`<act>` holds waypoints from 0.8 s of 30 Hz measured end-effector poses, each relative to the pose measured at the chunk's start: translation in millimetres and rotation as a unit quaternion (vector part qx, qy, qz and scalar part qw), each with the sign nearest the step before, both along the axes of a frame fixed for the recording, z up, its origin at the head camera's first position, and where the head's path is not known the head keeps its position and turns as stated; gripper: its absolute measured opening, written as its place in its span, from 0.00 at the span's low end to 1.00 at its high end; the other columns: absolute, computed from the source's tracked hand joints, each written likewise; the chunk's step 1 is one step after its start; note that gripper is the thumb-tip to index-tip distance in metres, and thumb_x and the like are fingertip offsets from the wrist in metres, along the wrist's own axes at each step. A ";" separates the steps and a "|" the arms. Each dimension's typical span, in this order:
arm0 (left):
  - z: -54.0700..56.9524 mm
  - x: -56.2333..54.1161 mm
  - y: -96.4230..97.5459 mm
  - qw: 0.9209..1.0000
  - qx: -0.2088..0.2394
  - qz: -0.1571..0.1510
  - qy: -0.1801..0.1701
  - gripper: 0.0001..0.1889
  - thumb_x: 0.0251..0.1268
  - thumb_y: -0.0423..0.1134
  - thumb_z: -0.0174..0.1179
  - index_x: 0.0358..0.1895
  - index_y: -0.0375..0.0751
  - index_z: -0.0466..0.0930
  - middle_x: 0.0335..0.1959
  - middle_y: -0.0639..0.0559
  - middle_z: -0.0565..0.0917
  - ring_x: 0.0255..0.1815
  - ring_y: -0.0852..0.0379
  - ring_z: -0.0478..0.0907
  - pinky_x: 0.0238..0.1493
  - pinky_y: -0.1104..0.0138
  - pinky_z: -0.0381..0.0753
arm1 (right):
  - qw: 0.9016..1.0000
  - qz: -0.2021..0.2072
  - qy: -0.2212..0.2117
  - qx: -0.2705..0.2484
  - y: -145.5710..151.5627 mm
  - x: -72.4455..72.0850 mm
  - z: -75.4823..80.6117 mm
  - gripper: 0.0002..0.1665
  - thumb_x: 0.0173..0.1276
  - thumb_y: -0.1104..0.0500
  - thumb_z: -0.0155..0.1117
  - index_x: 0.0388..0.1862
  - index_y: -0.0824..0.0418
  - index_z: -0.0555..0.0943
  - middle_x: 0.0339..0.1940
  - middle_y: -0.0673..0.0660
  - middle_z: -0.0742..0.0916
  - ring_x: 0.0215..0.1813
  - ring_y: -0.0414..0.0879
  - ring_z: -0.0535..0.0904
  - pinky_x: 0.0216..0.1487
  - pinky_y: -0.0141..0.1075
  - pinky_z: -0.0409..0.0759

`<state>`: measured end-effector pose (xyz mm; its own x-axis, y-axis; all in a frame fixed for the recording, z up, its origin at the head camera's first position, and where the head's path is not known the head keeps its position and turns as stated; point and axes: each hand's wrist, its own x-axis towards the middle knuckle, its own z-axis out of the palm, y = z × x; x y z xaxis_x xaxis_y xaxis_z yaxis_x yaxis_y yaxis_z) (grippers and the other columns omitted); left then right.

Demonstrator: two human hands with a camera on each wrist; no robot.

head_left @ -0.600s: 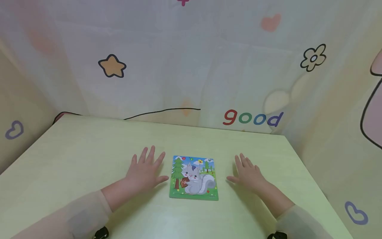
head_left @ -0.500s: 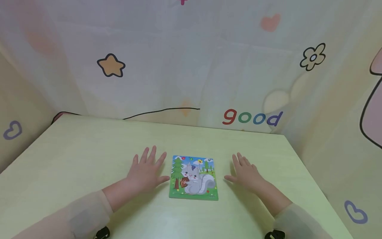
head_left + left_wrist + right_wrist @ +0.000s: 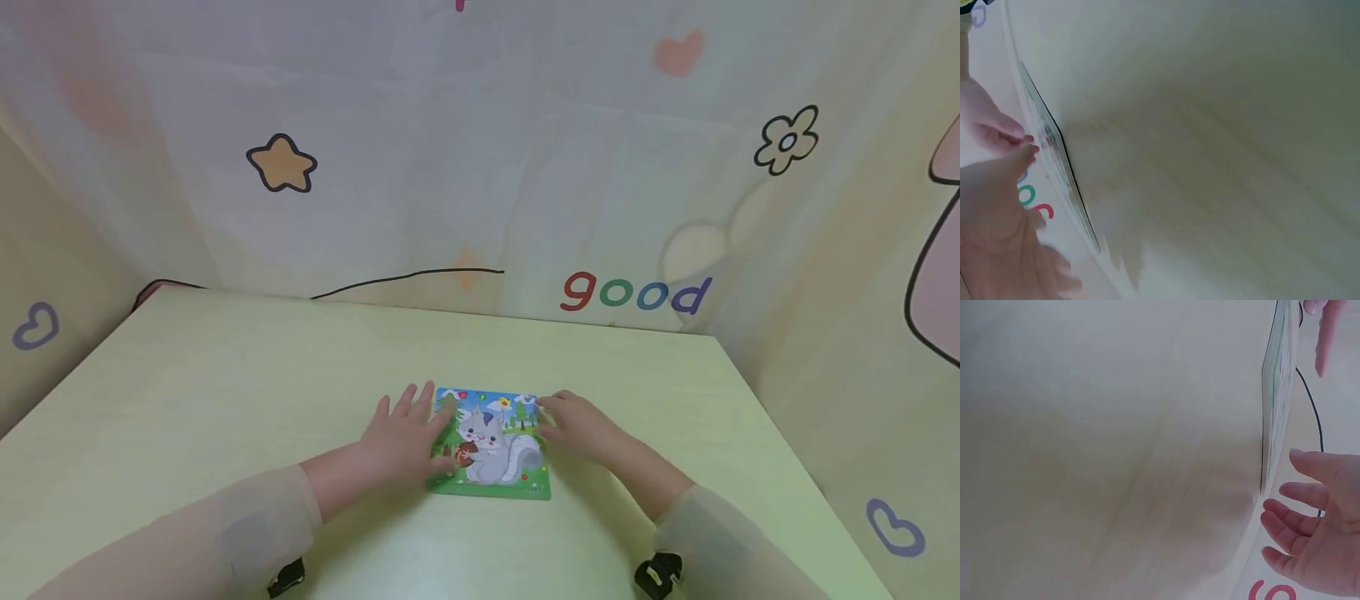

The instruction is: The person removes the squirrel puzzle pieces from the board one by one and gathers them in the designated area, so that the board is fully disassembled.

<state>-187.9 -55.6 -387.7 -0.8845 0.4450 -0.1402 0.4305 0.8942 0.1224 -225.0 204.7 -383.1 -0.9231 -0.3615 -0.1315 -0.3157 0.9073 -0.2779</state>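
Observation:
A square squirrel picture puzzle [image 3: 498, 458] lies flat on the table, its raised rim showing edge-on as a thin board [image 3: 1279, 394] in the right wrist view. Over its left side my left hand [image 3: 405, 446] spreads its fingers, thumb and index finger overlapping the picture. Whether they touch it cannot be told. My right hand [image 3: 585, 429] is at the upper right edge, fingers pointing inward. In the right wrist view that right hand [image 3: 1322, 519] has loosely bent fingers beside the puzzle's end, with nothing held.
The pale yellow table [image 3: 225, 375] extends around the puzzle on all sides. A printed curtain [image 3: 420, 167] with a star, flower and the word "good" hangs behind the table and along both sides. Dark straps [image 3: 660, 575] show at the sleeves.
Both hands have moved inward to the puzzle: the left one rightward over its left side, the right one leftward to its right edge. The puzzle stays in nearly the same place.

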 end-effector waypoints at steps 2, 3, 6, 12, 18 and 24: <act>0.1 0.5 5.2 0.999 -0.016 -0.033 -0.009 0.41 0.60 0.67 0.49 0.74 0.52 0.51 0.74 0.40 0.48 0.73 0.39 0.43 0.65 0.42 0.48 | 1.000 0.002 -0.002 -0.001 -5.9 -2.6 -0.2 0.27 0.64 0.58 0.63 0.60 0.67 0.73 0.52 0.64 0.79 0.53 0.56 0.75 0.55 0.48 0.72; 0.9 1.1 7.9 0.998 -0.024 -0.051 -0.014 0.41 0.61 0.67 0.48 0.74 0.53 0.51 0.74 0.41 0.48 0.73 0.40 0.43 0.65 0.42 0.49 | 1.000 0.002 -0.004 0.000 -8.5 -3.6 -0.1 0.27 0.64 0.58 0.63 0.61 0.66 0.74 0.50 0.64 0.79 0.52 0.55 0.75 0.54 0.48 0.72; 0.7 1.1 15.9 0.994 -0.047 -0.094 -0.016 0.40 0.62 0.68 0.45 0.74 0.55 0.50 0.74 0.42 0.48 0.73 0.41 0.43 0.65 0.44 0.52 | 1.000 -0.009 -0.016 0.009 -14.3 -5.0 0.0 0.28 0.63 0.58 0.64 0.62 0.64 0.73 0.49 0.62 0.78 0.47 0.52 0.75 0.51 0.46 0.74; -3.5 -5.8 28.0 0.991 -0.060 -0.120 -0.017 0.40 0.62 0.68 0.44 0.74 0.57 0.47 0.74 0.42 0.46 0.73 0.40 0.43 0.65 0.45 0.54 | 0.999 -0.013 -0.036 0.037 -20.4 -9.1 1.7 0.31 0.63 0.56 0.65 0.64 0.62 0.71 0.49 0.61 0.76 0.46 0.51 0.74 0.52 0.44 0.74; -3.8 -13.2 33.5 0.989 -0.065 -0.119 -0.057 0.38 0.61 0.68 0.46 0.73 0.63 0.50 0.75 0.44 0.46 0.73 0.41 0.44 0.65 0.45 0.54 | 0.998 -0.012 -0.059 0.023 -19.2 -12.2 2.5 0.32 0.62 0.56 0.66 0.64 0.64 0.70 0.43 0.59 0.77 0.42 0.49 0.73 0.48 0.43 0.74; -1.5 -18.0 34.6 0.987 -0.061 -0.125 -0.082 0.39 0.60 0.68 0.47 0.73 0.63 0.50 0.75 0.44 0.45 0.73 0.41 0.42 0.66 0.46 0.53 | 0.997 -0.023 -0.079 0.000 -15.1 -14.3 1.4 0.33 0.61 0.56 0.67 0.63 0.63 0.70 0.37 0.55 0.76 0.38 0.47 0.71 0.43 0.40 0.74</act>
<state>-205.9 -21.0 -389.2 -0.7099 0.6176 -0.3385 0.6231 0.7748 0.1070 -239.3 189.6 -381.8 -0.9061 -0.3199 -0.2767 -0.2269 0.9197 -0.3205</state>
